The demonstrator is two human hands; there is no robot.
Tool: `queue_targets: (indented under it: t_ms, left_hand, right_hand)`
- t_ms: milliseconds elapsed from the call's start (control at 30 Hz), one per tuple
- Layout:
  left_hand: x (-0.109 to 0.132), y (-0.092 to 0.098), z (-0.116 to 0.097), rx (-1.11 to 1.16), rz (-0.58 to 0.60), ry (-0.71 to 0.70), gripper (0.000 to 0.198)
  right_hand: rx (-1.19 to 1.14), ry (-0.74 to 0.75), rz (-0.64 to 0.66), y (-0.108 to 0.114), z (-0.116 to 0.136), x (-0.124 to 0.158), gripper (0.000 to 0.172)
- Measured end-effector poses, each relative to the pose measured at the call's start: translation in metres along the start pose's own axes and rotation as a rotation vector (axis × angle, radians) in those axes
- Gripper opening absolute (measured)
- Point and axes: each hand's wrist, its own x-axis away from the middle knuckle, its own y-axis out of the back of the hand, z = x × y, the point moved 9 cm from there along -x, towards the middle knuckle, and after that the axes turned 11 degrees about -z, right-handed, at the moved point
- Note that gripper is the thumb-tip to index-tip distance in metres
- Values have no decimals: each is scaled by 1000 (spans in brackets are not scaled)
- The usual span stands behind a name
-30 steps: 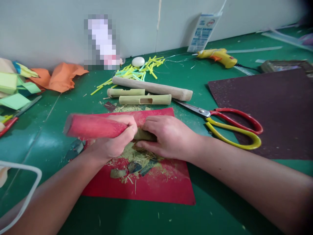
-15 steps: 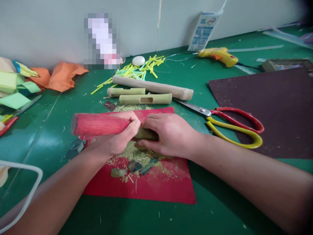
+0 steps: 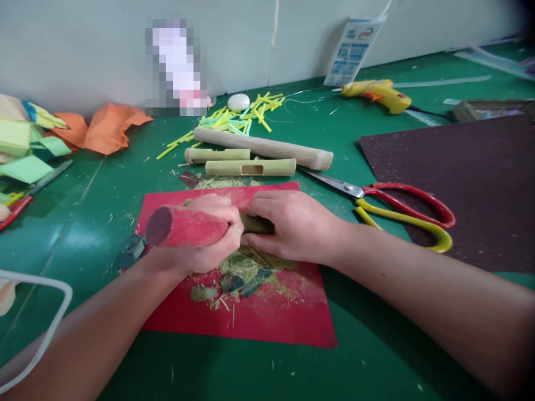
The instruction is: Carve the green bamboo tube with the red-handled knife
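Head view: the bamboo piece (image 3: 258, 224) lies on the red mat (image 3: 259, 326), its long axis running left to right between the 2 hands. The right hand (image 3: 295, 225) is clamped over its right end. The left hand (image 3: 207, 242) is fisted round a red stick (image 3: 179, 225) that points at the bamboo's left end. Both forearms lie low over the worktop (image 3: 83, 234).

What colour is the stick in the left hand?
The stick is red, darker at its end; head view.
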Motion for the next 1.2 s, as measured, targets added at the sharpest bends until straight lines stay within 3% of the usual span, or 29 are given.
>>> queue_targets:
  t_ms: [200,633,900,1033,1200]
  left_hand:
    - [-1,11,14,119,-171,122,30]
    - [-5,6,9,-33,-106,120,27]
    - [-5,8,6,3,-96,107,28]
    - [-3,2,2,22,-5,52,30]
    - [-4,11,13,151,-161,153,29]
  right_hand:
    - [16,-24,-20,2,-3,-1,25]
    - [57,29,-53,1,1,2,25]
    - [15,34,-17,1,0,1,27]
    - [-2,25,-17,2,0,0,26]
    - [30,-6,-14,2,-2,0,25]
